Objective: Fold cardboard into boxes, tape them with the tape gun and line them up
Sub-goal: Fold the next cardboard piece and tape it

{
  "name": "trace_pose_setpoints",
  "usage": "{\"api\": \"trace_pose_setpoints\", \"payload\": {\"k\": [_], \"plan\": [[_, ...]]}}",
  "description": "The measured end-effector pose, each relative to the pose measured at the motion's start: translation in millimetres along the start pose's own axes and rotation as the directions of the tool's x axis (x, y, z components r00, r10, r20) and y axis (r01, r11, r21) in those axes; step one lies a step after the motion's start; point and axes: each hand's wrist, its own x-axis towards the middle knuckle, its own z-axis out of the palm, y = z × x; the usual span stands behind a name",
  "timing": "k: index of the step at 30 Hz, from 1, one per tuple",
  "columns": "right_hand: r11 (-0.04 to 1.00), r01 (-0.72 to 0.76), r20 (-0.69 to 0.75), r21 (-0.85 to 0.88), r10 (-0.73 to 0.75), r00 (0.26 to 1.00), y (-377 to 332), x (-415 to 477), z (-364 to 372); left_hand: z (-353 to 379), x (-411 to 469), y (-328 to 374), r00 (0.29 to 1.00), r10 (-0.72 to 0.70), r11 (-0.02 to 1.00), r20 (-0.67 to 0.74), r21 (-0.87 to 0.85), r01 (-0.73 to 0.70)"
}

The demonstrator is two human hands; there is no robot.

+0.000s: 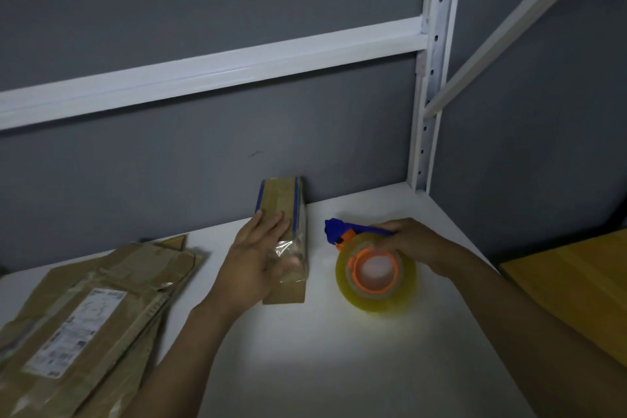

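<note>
Pressing down on the small box [288,200], the left hand [258,248] lies flat with its fingers [271,224] straight and released, smoothing clear tape [288,258] over the near end. The box sits on the white bench [322,349], its far end against the grey wall [203,146]. The right hand [414,241] is clenched round the handle of the tape gun [371,273], which is just beside the box on the right and apart from it; whether the strip is already cut free I cannot tell.

Taping looks close to done on this box, and the risks sit there. The tape at the near end is wrinkled and looks lifted from the card, so pressed carelessly it could crease or trap air and peel later. If a strip does run to the gun, drawing the gun away would drag the light box sideways or pull the seam open, since only a flat palm pins it. The blade end of the gun points toward the left hand's side, so a quick move could nick it. The flattened cardboard [84,309] lies near the left forearm, where a sweep could knock it out of order.
</note>
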Motion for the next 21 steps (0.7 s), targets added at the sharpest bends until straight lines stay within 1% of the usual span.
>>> {"api": "trace_pose_setpoints", "payload": {"k": [2, 3, 4, 5, 6, 7, 8, 9, 10, 11, 12, 13, 14, 15, 16, 17, 18, 19, 20, 21], "plan": [[0.969, 0.033, -0.089, -0.243, -0.057, 0.994, 0, 6, 8, 6, -1, -4, 0.999, 0.032, 0.999, 0.033, 0.043, -0.033], [0.933, 0.061, -0.16, -0.356, -0.125, 0.979, -1, 10, 17, 9, -2, -6, 0.998, 0.045, 0.997, 0.037, 0.058, -0.047], [0.906, 0.096, -0.228, -0.413, -0.205, 0.952, -4, 11, 31, 11, -3, -8, 0.998, 0.057, 0.996, 0.033, 0.069, -0.06], [0.899, 0.143, -0.275, -0.413, -0.273, 0.922, -11, 11, 48, 13, -4, -9, 0.998, 0.066, 0.995, 0.021, 0.074, -0.068], [0.907, 0.196, -0.292, -0.372, -0.315, 0.903, -19, 10, 65, 14, -4, -10, 0.998, 0.066, 0.995, 0.008, 0.07, -0.067], [0.928, 0.243, -0.286, -0.282, -0.323, 0.902, -29, 10, 82, 15, -4, -10, 0.997, 0.073, 0.995, -0.009, 0.065, -0.073], [0.957, 0.249, -0.264, -0.149, -0.282, 0.922, -38, 11, 100, 15, -4, -10, 0.995, 0.091, 0.994, -0.033, 0.064, -0.089], [0.978, 0.206, -0.229, 0.019, -0.196, 0.954, -44, 14, 116, 17, -5, -10, 0.993, 0.107, 0.992, -0.055, 0.069, -0.103], [0.97, 0.133, -0.18, 0.204, -0.096, 0.979, -47, 18, 132, 18, -5, -10, 0.991, 0.115, 0.991, -0.075, 0.079, -0.109], [0.924, 0.057, -0.138, 0.378, -0.004, 0.99, -48, 21, 146, 18, -6, -10, 0.989, 0.114, 0.991, -0.091, 0.083, -0.107], [0.866, 0.0, -0.121, 0.5, 0.07, 0.99, -43, 26, 157, 19, -7, -10, 0.988, 0.11, 0.992, -0.107, 0.081, -0.101], [0.823, -0.035, -0.119, 0.567, 0.124, 0.985, -38, 30, 164, 20, -7, -10, 0.989, 0.096, 0.994, -0.116, 0.07, -0.088], [0.803, -0.07, -0.106, 0.592, 0.163, 0.981, -34, 31, 168, 20, -7, -11, 0.99, 0.082, 0.995, -0.116, 0.067, -0.074], [0.817, -0.087, -0.099, 0.571, 0.174, 0.98, -30, 32, 169, 21, -7, -11, 0.99, 0.079, 0.995, -0.113, 0.072, -0.072], [0.863, -0.069, -0.114, 0.5, 0.144, 0.983, -28, 32, 166, 20, -7, -12, 0.991, 0.084, 0.994, -0.1, 0.082, -0.076], [0.918, 0.01, -0.162, 0.397, 0.059, 0.985, -26, 33, 160, 18, -7, -12, 0.992, 0.092, 0.993, -0.085, 0.084, -0.085], [0.949, 0.144, -0.23, 0.281, -0.079, 0.97, -24, 32, 153, 15, -7, -11, 0.994, 0.086, 0.995, -0.07, 0.064, -0.082], [0.947, 0.289, -0.276, 0.142, -0.243, 0.93, -23, 32, 145, 9, -7, -9, 0.996, 0.073, 0.997, -0.047, -0.019, -0.074], [0.916, 0.4, -0.267, -0.012, -0.389, 0.882, -22, 31, 137, 1, -5, -8, 0.999, 0.034, 0.988, -0.018, -0.153, -0.036], [0.863, 0.474, -0.215, -0.175, -0.503, 0.837, -23, 32, 129, -7, -5, -8, 0.999, 0.031, 0.967, -0.011, -0.252, -0.033]]}}
